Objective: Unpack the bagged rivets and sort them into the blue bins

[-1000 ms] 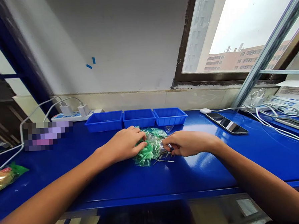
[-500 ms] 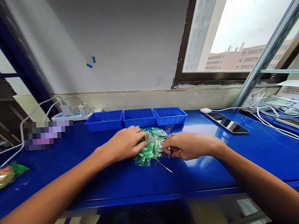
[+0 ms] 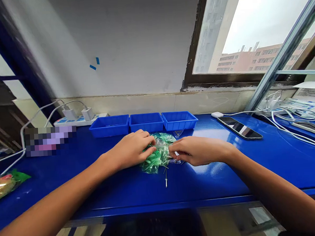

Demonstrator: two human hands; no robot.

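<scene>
**Head view: both hands working at a pile of small green bags**

Head camera is looking down on a glossy blue table [image 3: 216,180]. Left hand [image 3: 131,150] is lying on top of the green bags [image 3: 158,157] at mid-table, fingers [image 3: 148,152] slightly apart and pressing down flat, not clamped on anything. Right hand [image 3: 198,150] is sitting at the pile's right edge, fingertips [image 3: 176,153] drawn together low against the bags; can't tell whether anything is actually pinched between them. One loose metal pin [image 3: 166,181] is lying on the table just in front of the pile, apart from both hands.

Step in hand, by my read: steadying the pile and picking at small parts on its right side. Next move is calling for a fine fingertip pinch, as the pin is thin and the surface looks slick.

Three blue bins [image 3: 146,122] are standing in a row just behind the bags, against the wall [image 3: 129,45]. Power strip [image 3: 78,119] with chargers is sitting far left, a snack packet [image 3: 5,182] at the left edge. A phone [image 3: 239,127] and white cables [image 3: 292,132] are lying to the right, under a window [image 3: 248,32] showing buildings.
</scene>
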